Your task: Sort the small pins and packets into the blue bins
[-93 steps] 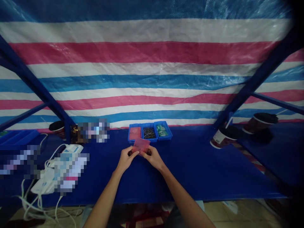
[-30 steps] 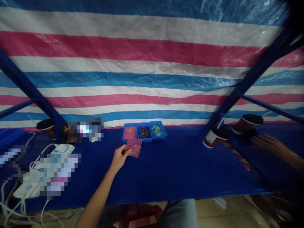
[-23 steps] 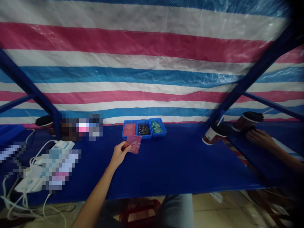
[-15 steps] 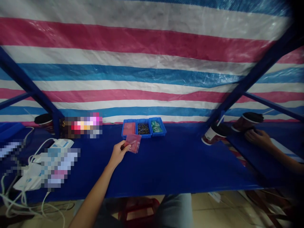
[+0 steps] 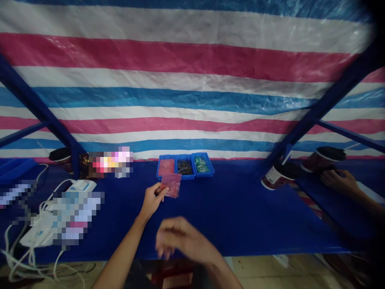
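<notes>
My left hand (image 5: 154, 197) pinches a small clear reddish plastic bag (image 5: 172, 186) by its left edge, just above the table. Behind the bag, three blue bins stand side by side: one with pink-red bags (image 5: 166, 165), one with dark screws or nails (image 5: 184, 167), and one with small green-and-white packets (image 5: 201, 165). Nearer to me, my right hand (image 5: 182, 239) hangs over the table's front part, below and right of my left hand. It touches neither the bag nor the bins. Motion smears its curled fingers, so whether they are closed is unclear.
A white power strip (image 5: 57, 218) with tangled cables lies at the left. Lidded cups (image 5: 275, 176) stand on the right, near another person's hand (image 5: 339, 180). A striped tarp (image 5: 192, 92) hangs behind the blue table (image 5: 240, 212), between slanted blue frame bars (image 5: 319, 108).
My right hand has come into view from below, over the table's front part. My left hand still holds the bag in front of the bins. The whole view has shifted slightly.
</notes>
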Demonstrator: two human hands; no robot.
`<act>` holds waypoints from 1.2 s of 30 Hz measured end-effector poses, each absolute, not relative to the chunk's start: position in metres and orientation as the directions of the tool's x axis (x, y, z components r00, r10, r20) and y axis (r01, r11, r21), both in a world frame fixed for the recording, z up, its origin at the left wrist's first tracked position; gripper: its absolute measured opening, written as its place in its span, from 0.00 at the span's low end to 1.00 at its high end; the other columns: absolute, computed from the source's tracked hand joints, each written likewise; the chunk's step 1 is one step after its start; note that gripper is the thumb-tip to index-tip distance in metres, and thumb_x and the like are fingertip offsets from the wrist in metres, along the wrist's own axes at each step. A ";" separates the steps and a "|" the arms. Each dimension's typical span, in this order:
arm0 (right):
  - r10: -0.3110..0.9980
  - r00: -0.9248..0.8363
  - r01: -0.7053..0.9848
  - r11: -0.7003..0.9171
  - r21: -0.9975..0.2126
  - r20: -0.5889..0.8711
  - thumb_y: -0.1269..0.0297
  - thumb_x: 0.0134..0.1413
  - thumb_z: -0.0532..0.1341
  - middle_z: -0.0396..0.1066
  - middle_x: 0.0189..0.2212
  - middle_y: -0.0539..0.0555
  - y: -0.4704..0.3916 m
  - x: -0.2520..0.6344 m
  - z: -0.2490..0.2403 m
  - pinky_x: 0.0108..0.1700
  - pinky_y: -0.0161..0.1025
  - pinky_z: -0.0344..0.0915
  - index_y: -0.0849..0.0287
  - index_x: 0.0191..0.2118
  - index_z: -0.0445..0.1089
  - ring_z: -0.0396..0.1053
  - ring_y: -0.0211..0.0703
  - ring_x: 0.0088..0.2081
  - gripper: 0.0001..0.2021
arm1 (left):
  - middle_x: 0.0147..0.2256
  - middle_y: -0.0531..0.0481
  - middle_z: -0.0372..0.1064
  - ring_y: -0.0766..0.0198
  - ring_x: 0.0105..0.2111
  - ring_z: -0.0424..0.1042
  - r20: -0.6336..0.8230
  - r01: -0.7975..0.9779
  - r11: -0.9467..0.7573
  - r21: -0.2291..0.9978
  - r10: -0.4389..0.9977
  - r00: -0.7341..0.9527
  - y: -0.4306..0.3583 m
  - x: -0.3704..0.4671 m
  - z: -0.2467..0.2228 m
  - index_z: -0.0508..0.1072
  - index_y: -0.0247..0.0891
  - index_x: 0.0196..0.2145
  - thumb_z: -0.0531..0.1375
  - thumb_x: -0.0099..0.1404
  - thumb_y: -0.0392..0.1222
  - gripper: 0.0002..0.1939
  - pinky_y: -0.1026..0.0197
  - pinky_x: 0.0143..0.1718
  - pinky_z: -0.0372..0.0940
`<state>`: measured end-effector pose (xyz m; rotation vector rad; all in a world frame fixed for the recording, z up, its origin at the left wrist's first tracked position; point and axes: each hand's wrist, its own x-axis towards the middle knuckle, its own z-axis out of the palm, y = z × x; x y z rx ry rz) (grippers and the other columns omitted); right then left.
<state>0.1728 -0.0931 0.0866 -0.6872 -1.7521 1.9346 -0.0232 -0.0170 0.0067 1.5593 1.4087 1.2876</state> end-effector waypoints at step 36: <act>0.935 -0.130 0.911 0.244 -0.332 0.331 0.67 0.57 0.63 0.63 0.49 0.66 0.091 0.097 0.053 0.49 0.51 0.55 0.60 0.54 0.66 0.57 0.59 0.51 0.19 | 0.48 0.41 0.68 0.50 0.51 0.65 0.483 0.934 -0.149 0.325 0.875 -0.029 0.063 -0.047 0.049 0.69 0.39 0.50 0.57 0.66 0.40 0.15 0.52 0.51 0.62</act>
